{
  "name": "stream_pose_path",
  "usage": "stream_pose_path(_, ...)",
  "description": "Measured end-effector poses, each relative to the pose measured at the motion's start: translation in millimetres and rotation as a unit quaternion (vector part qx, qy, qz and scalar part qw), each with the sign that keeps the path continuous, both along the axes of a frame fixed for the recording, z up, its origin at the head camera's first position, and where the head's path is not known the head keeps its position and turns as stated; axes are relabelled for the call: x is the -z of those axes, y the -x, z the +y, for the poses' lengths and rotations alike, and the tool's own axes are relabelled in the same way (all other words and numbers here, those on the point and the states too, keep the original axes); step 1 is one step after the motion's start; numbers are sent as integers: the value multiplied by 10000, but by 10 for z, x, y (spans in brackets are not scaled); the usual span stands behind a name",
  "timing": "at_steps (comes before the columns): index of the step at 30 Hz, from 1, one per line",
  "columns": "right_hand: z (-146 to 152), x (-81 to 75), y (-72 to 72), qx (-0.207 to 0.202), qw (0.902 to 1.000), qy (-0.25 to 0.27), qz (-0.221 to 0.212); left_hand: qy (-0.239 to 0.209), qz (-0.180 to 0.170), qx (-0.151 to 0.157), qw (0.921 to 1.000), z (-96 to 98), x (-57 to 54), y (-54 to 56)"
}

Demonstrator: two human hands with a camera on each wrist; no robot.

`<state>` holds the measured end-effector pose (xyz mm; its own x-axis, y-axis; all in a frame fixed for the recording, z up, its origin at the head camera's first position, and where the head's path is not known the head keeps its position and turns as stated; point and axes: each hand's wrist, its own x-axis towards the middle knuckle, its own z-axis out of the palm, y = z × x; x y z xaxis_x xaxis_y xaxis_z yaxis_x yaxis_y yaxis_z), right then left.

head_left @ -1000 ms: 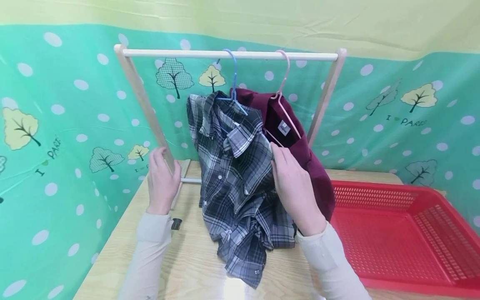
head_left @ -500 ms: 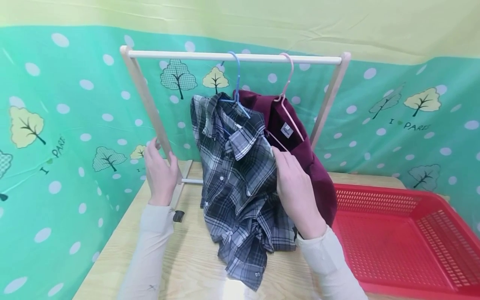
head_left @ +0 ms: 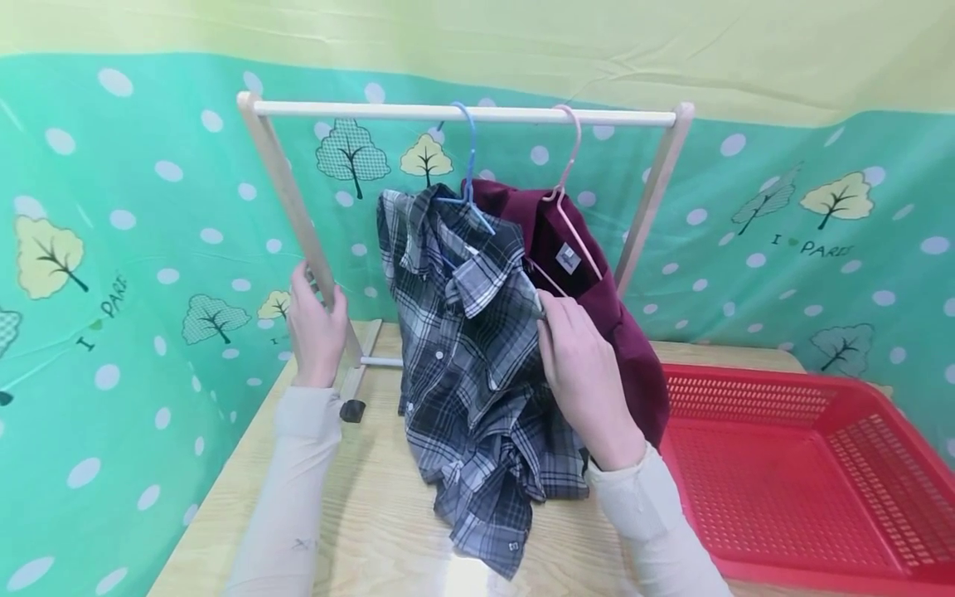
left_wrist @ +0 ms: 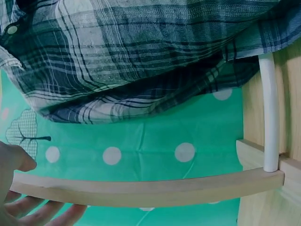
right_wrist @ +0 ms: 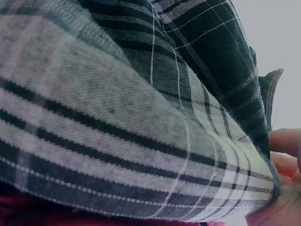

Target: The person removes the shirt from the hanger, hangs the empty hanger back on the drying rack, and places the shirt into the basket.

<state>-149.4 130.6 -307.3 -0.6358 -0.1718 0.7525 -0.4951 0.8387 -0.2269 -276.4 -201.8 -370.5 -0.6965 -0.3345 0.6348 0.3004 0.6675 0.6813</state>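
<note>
A grey and black plaid shirt (head_left: 448,365) hangs on a blue hanger (head_left: 470,170), its lower part bunched on the table. My right hand (head_left: 585,373) pinches the shirt's shoulder edge; in the right wrist view the fingers (right_wrist: 287,141) and thumb meet at the cloth. My left hand (head_left: 317,332) is at the left post (head_left: 287,191) of a clothes rack. In the left wrist view the thumb lies on one side of that post and the loosely extended fingers (left_wrist: 47,212) on the other, with no firm grip seen. Behind the plaid shirt, a maroon shirt (head_left: 634,356) hangs on a pink hanger (head_left: 570,166).
The rack's white top bar (head_left: 358,109) carries both hangers. A red perforated basket (head_left: 776,464) stands at the right of the wooden table (head_left: 380,514). A dark cap (head_left: 353,410) sits at the front end of the rack's left foot. Patterned green cloth surrounds the table.
My left hand has moved up and closer around the left post. The right hand keeps its pinch on the plaid shirt's shoulder. The head view has shifted slightly.
</note>
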Motion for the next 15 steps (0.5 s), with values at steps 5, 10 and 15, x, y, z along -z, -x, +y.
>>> stream_pose_path(5, -4, -18, 12, -40, 9998, 80, -174, 137, -73, -112, 9998, -6, -18, 62)
stream_pose_path(10, -15, -20, 40, -111, 9997, 140, -172, 233, -145, -187, 9994, -19, -15, 82)
stream_pose_path(15, -24, -26, 75, -93, 9997, 159, -131, 284, -171, -181, 9993, -48, 6, 108)
